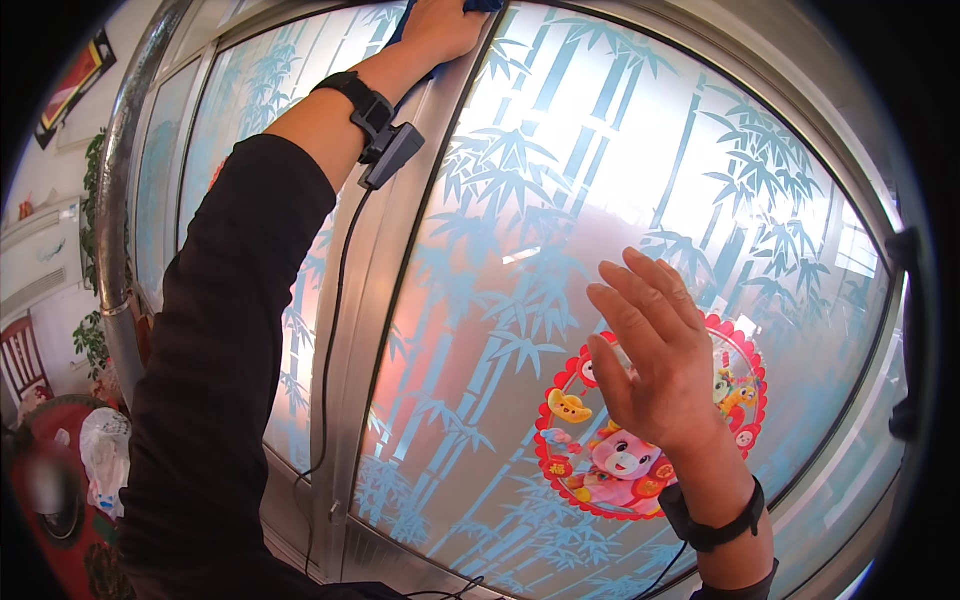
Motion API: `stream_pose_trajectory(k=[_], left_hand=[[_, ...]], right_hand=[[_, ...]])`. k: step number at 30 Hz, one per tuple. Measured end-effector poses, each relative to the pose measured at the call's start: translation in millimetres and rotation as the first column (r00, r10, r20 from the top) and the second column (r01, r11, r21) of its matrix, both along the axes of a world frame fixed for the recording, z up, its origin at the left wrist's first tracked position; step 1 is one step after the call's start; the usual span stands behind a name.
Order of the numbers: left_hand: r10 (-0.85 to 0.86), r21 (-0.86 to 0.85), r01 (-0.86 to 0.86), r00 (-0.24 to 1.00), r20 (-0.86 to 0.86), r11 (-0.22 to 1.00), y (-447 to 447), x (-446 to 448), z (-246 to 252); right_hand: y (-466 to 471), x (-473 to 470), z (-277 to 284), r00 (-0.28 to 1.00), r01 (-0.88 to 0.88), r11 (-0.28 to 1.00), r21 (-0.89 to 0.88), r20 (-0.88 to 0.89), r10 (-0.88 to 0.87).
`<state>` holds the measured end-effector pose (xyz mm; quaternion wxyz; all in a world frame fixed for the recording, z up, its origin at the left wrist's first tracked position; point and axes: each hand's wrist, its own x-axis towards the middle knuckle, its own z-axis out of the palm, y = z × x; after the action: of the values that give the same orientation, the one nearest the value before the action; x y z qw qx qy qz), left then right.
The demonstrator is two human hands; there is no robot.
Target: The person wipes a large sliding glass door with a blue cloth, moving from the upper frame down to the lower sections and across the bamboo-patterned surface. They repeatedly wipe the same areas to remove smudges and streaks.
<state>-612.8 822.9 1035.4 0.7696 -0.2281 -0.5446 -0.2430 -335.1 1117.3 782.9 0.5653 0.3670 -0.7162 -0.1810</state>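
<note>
At the top edge of the view, my left hand [448, 28] holds a dark blue cloth [415, 88] against the metal frame [429, 124] of a glass door or partition. Its fingertips are partly cut off by the picture's edge. My right hand [660, 364] is raised with spread fingers and holds nothing, in front of a frosted glass pane [517, 420] patterned with blue bamboo. Whether it touches the glass I cannot tell. Behind it is a round red-rimmed sticker [626, 457] with cartoon animals, partly hidden by the hand and wrist.
Black straps with devices [379, 124] sit on both wrists, and a thin black cable [335, 337] hangs from the left one. A shiny metal pipe [120, 172] stands at left. Beyond it are a red table [37, 435] with a plastic bag [103, 457], and a wooden chair [26, 356].
</note>
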Motion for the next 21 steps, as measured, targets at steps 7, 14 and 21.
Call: stream_pose_trajectory(k=[7,14,21], left_hand=[[-0.080,-0.096,0.070,0.991,-0.109,0.993,24,13,7],[-0.236,-0.131,0.221,0.965,-0.116,0.967,86,62,9],[-0.296,-0.315,0.214,0.925,-0.239,0.925,151,93,3]], right_hand=[[1,-2,-3,1.000,0.006,1.000,-0.006,-0.006,-0.006],[12,16,-6,1.000,0.014,1.000,-0.016,0.006,-0.014],[29,30,-11,0.999,0.049,0.998,-0.025,0.024,-0.048]])
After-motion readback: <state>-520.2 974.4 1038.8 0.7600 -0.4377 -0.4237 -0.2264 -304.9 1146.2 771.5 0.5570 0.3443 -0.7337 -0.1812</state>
